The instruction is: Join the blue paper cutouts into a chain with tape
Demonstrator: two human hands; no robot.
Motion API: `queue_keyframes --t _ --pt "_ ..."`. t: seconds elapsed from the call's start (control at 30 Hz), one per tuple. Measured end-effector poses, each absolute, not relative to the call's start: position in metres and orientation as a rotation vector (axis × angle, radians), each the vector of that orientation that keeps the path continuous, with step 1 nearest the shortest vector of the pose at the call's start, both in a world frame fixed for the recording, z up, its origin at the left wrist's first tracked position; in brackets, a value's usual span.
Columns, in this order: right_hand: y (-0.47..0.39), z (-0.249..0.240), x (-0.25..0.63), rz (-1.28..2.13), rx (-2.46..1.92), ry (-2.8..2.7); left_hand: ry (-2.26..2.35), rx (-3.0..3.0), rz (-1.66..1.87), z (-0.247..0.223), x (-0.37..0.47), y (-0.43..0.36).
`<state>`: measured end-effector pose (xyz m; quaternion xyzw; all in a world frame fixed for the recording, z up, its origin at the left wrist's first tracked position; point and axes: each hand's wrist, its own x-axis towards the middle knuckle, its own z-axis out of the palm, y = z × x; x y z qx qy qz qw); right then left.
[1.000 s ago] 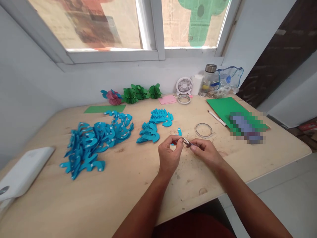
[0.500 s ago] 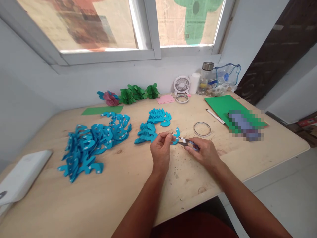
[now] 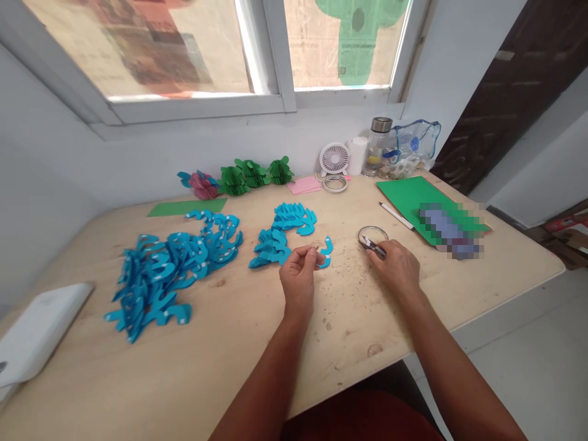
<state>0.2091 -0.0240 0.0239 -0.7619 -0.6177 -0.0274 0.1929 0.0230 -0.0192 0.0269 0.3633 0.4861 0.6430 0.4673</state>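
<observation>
My left hand (image 3: 298,272) is closed, its thumb and fingers pinching a curved blue paper piece (image 3: 327,247) with small white patches. To the right, my right hand (image 3: 395,264) is closed around small scissors (image 3: 377,248). A bit of white shows at the blade tips. These tips lie over the near rim of a thin tape ring (image 3: 359,230). Just beyond my left hand rests a cluster of stacked blue paper pieces (image 3: 271,245). Farther left spreads a larger heap of similar blue pieces (image 3: 177,257), many with white patches.
Along the wall stand green paper pompoms (image 3: 253,174), a pink one (image 3: 203,185), a small fan (image 3: 334,159) and a glass bottle (image 3: 376,147). Another tape roll (image 3: 334,184) lies before the fan. Right are a pen (image 3: 395,216) and green sheets (image 3: 404,199); a white device (image 3: 43,331) sits left.
My right hand has moved the scissors right, away from the blue piece and over to the tape ring. My left hand still pinches the blue piece in nearly the same spot.
</observation>
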Motion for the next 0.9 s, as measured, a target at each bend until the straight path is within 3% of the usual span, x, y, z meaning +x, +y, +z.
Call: queue_keyframes --t 0.37,0.73,0.9 --pt "-0.021 0.017 0.207 0.026 -1.678 -1.703 1.103 1.036 1.497 0.027 0.025 -0.021" --pt "-0.018 0.018 0.215 -0.008 -1.787 -1.561 1.101 1.138 1.423 0.026 0.027 -0.023" --pt "-0.02 0.025 0.21 0.197 -1.692 -1.406 1.087 1.137 1.411 0.026 0.027 -0.023"
